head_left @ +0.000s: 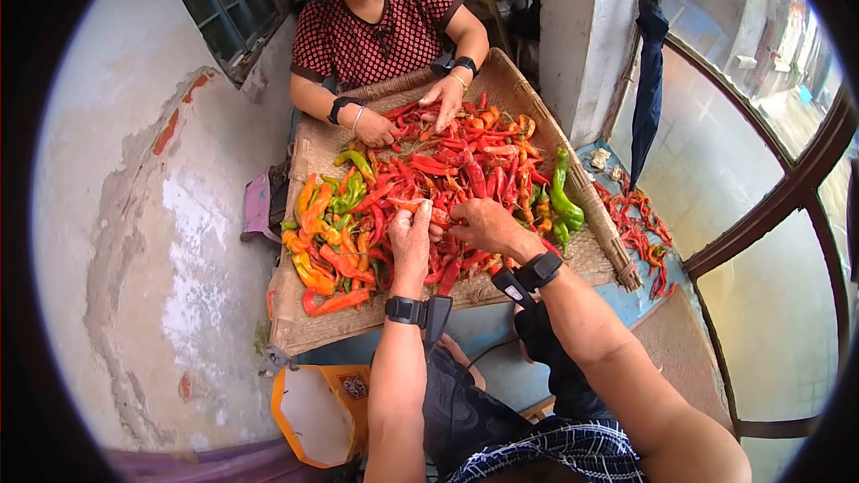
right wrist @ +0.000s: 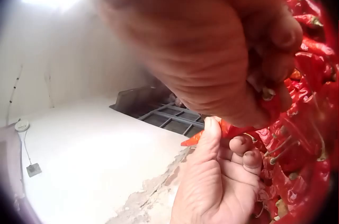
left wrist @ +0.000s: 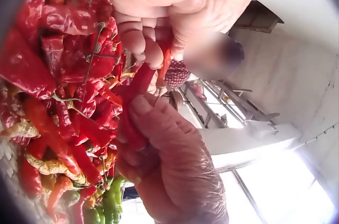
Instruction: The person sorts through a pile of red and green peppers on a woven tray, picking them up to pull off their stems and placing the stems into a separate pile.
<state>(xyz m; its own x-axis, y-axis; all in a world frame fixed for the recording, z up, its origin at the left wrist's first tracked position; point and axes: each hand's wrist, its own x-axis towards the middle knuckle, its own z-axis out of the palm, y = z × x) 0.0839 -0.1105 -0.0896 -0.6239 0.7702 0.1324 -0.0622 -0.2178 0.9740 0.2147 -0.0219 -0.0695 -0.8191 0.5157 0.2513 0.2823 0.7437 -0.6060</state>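
In the head view my left hand (head_left: 412,237) and right hand (head_left: 490,226) meet above a heap of red peppers (head_left: 465,148). Between them is one red chili pepper (left wrist: 140,81). My left thumb and fingers pinch its pointed end, which sticks out past the thumb in the right wrist view. At the stem end, the thumb and fingers of my right hand (right wrist: 201,49) hold it, with the stem showing by the fingertips. The heap lies on a woven tray (head_left: 295,326). Orange and yellow peppers (head_left: 313,224) are at its left, green peppers (head_left: 564,192) at its right.
Across the tray a person in a patterned shirt (head_left: 385,31) has both hands in the peppers. Dried red peppers (head_left: 640,219) lie beyond the tray's right edge, below a hanging umbrella (head_left: 649,80). A yellow-edged box (head_left: 313,416) stands at lower left, near the wall (head_left: 134,215).
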